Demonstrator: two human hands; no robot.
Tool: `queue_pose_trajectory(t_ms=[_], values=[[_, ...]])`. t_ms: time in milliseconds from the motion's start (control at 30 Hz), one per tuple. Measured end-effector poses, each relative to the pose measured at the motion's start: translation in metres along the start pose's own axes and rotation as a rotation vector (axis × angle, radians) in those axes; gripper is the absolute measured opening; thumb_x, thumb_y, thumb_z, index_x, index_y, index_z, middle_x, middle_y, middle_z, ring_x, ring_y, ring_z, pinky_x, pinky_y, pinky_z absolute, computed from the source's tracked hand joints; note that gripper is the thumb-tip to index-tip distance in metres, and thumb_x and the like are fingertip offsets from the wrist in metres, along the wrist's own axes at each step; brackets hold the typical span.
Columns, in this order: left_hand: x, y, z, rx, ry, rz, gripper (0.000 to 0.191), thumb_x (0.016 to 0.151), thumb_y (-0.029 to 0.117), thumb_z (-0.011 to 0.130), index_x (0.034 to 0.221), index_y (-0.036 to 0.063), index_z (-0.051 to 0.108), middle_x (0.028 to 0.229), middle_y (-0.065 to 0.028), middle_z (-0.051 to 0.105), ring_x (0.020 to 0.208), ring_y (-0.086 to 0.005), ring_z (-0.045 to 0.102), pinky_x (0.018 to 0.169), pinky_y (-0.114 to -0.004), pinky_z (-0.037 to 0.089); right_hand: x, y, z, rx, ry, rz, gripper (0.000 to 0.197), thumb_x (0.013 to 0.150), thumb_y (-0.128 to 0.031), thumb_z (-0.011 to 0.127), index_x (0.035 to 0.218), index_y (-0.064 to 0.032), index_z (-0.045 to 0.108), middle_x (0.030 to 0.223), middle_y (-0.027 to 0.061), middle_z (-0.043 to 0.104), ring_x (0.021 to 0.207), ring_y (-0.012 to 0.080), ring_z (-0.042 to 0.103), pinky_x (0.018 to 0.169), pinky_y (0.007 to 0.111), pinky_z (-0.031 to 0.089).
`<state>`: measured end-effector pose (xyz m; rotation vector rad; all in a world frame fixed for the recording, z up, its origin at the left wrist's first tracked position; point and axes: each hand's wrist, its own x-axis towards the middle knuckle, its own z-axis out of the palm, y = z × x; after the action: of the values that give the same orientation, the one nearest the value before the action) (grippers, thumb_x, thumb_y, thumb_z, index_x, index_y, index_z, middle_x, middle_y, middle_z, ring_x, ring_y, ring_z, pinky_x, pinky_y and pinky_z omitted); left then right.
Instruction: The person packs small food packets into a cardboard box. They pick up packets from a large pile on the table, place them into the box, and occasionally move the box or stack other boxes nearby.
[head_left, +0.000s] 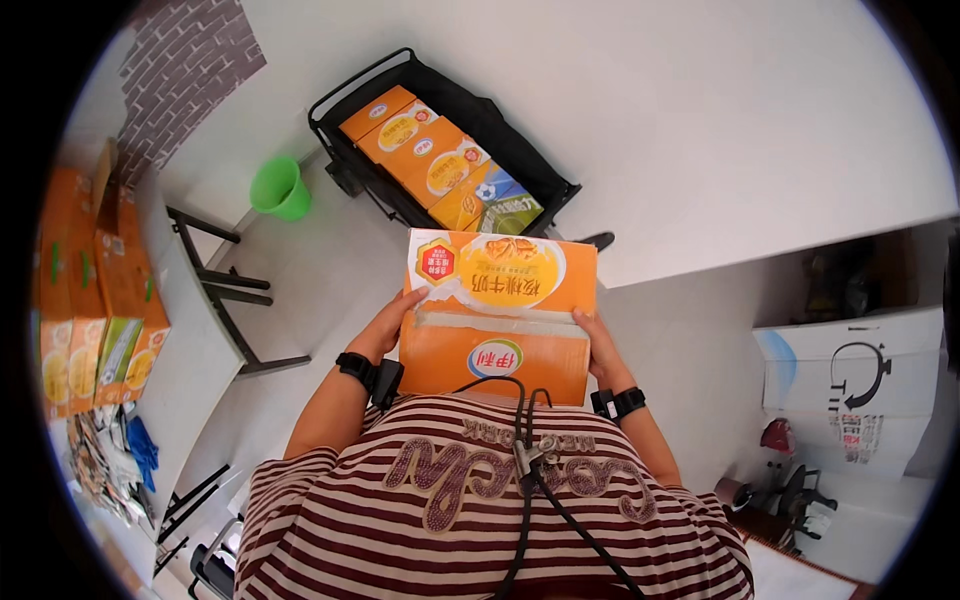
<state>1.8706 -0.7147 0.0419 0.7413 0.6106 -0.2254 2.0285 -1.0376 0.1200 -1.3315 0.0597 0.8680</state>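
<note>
An orange and white cardboard carton (499, 322) is held level in front of my body, with clear tape along its seam. My left hand (394, 319) grips its left end, the thumb lying on the top edge. At the right end, my right hand (598, 341) presses against the side with its thumb near the seam. Just beyond the carton stands a black fabric folding cart (510, 139) with a metal frame. Several orange cartons (424, 154) lie in it in a row, along with a blue and green carton (510, 202) at the near end.
A green plastic bin (281, 189) stands left of the cart. On the far left, a white table (199, 352) bears stacked orange cartons (112, 300) and a heap of bags; its black metal legs stick out towards the floor. A white wall rises at the right, with a printed white board (847, 390) lower down.
</note>
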Motion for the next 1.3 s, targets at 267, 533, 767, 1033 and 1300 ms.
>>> queue_pose_trajectory(t_ms=[267, 533, 767, 1033, 1300], values=[[0.078, 0.075, -0.025, -0.181, 0.061, -0.071, 0.054, 0.087, 0.034, 0.058, 0.129, 0.0046, 0.039, 0.123, -0.0091, 0.053, 0.11, -0.0187, 0.053, 0.092, -0.03, 0.044, 0.165, -0.06, 0.014, -0.021, -0.023, 0.208, 0.059, 0.083, -0.021, 0.065, 0.132, -0.0038, 0.037, 0.12, 0.0094, 0.052, 0.107, 0.0174, 0.053, 0.088, 0.03, 0.046], [0.134, 0.105, -0.043, -0.356, 0.163, -0.07, 0.048, 0.09, 0.032, 0.053, 0.127, 0.0034, 0.041, 0.126, -0.01, 0.051, 0.114, -0.0216, 0.051, 0.097, -0.035, 0.04, 0.311, -0.094, 0.036, 0.001, -0.112, 0.429, 0.063, 0.078, -0.015, 0.068, 0.132, -0.0068, 0.036, 0.117, 0.0103, 0.054, 0.104, 0.0208, 0.056, 0.087, 0.034, 0.048], [0.203, 0.076, -0.049, -0.459, 0.272, -0.007, 0.05, 0.09, 0.035, 0.054, 0.129, 0.0069, 0.041, 0.128, -0.0068, 0.051, 0.117, -0.0205, 0.048, 0.1, -0.036, 0.036, 0.424, -0.093, 0.021, -0.049, -0.154, 0.588, 0.057, 0.075, -0.009, 0.066, 0.127, -0.0115, 0.042, 0.113, 0.0098, 0.055, 0.105, 0.0237, 0.055, 0.088, 0.038, 0.047], [0.308, 0.026, -0.051, -0.549, 0.405, 0.057, 0.053, 0.09, 0.036, 0.054, 0.132, 0.008, 0.037, 0.131, -0.0073, 0.047, 0.118, -0.0213, 0.046, 0.101, -0.036, 0.036, 0.544, -0.05, -0.032, -0.012, -0.236, 0.636, 0.056, 0.083, -0.028, 0.065, 0.131, -0.0127, 0.04, 0.122, 0.0059, 0.052, 0.113, 0.0212, 0.05, 0.094, 0.04, 0.042], [0.396, -0.041, -0.083, -0.766, 0.425, 0.03, 0.055, 0.085, 0.026, 0.063, 0.131, 0.013, 0.036, 0.127, -0.0068, 0.049, 0.115, -0.022, 0.048, 0.096, -0.038, 0.04, 0.622, 0.007, -0.069, -0.119, -0.255, 0.712, 0.059, 0.083, -0.03, 0.065, 0.134, -0.0163, 0.038, 0.125, 0.005, 0.052, 0.115, 0.0202, 0.049, 0.094, 0.038, 0.043]])
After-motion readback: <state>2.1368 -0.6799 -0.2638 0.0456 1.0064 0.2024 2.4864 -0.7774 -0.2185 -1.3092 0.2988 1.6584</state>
